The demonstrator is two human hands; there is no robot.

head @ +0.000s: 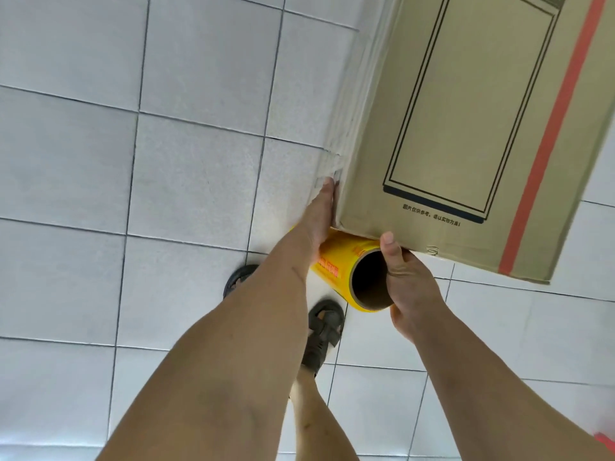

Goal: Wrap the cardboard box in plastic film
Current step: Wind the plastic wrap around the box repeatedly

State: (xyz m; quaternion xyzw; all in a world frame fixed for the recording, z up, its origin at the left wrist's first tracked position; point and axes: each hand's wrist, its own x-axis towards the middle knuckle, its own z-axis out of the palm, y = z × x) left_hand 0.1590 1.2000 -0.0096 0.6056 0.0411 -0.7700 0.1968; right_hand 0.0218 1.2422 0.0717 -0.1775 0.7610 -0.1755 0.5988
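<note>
A tall cardboard box (472, 111) with a black line drawing and a red tape strip stands at the upper right. Clear film covers its left side face. A yellow roll of plastic film (342, 264) lies against the box's near bottom corner, its hollow core facing me. My left hand (321, 214) lies flat with straight fingers against the film on the box's left face. My right hand (404, 281) grips the roll's open end, thumb up against the box edge.
White floor tiles (166, 178) with dark grout spread all around the box. My two feet in dark sandals (322, 331) stand just below the roll. A red object (607, 442) shows at the bottom right edge.
</note>
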